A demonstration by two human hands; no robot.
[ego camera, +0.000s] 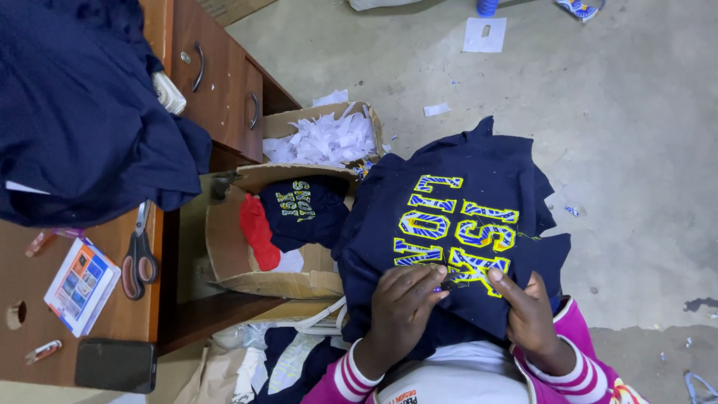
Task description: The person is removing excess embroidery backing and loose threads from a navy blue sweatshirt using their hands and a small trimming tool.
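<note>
The left hand (400, 303) lies knuckles up on a navy garment piece (449, 224) spread over the person's lap, its fingers (419, 280) curled together and pinching a small, thin tool at their tips; what the tool is cannot be told, since only a dark sliver with a touch of blue shows against the cloth. Just beside those fingertips, the right hand (531, 310) presses the fabric flat, its fingers closed against each other and its thumb (502, 283) stretched toward the lowest edge of the yellow and blue lettering (456, 224). Both hands meet at that one corner of the lettering, so the work seems to be fine trimming or picking along the letter edges, with the near corner under attention and the rest of the letters beyond the fingers looking clean already, though how much was treated cannot be judged. Past the left fingers, an open cardboard box (258, 247) holds another navy piece with the same kind of lettering and a red cloth (258, 232), perhaps finished pieces. Farther still, a second box (321, 135) brims with white paper scraps. Well away on the same side, a wooden desk (127, 299) carries scissors (138, 254), a dark phone (116, 364) and a heap of navy fabric (82, 112).
</note>
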